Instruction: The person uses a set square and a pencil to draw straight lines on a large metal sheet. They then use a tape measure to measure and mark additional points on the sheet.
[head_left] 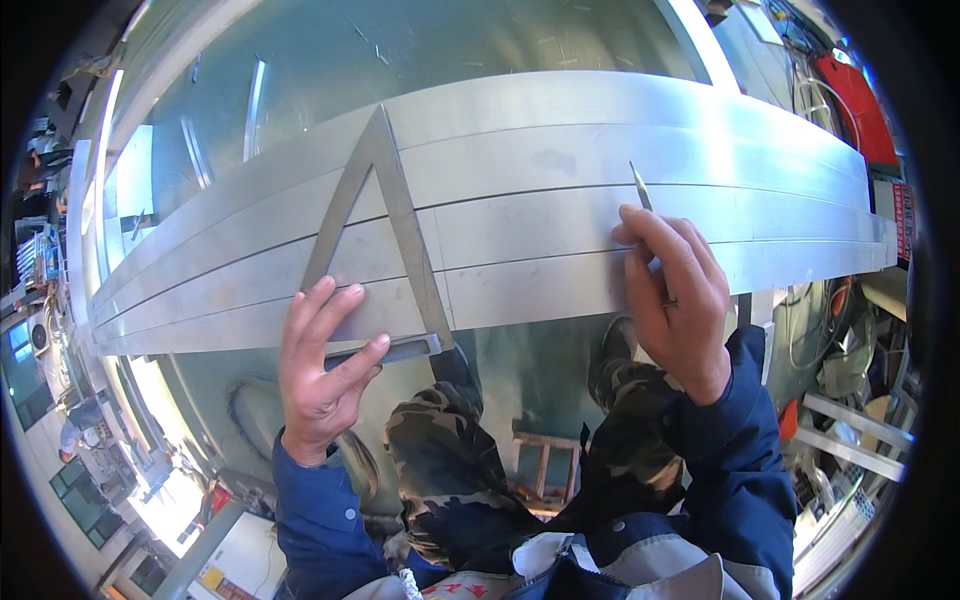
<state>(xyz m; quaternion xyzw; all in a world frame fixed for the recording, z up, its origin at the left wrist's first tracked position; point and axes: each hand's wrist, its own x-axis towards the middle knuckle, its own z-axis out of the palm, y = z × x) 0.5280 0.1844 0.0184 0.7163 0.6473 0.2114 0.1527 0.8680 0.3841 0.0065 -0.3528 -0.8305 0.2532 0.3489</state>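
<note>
Left hand [325, 365] flat on square [385, 225], right hand [675, 300] gripping scriber [641, 188]

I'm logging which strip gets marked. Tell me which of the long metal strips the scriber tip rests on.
The scriber tip sits on the second strip from the far side, above the right hand; the nearer strips lie under that hand and the left hand.

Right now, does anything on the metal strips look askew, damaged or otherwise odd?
Nothing stands out. The left hand presses a triangular metal square flat across the aluminium strips, which lie side by side; the right hand holds a scriber against them.
</note>
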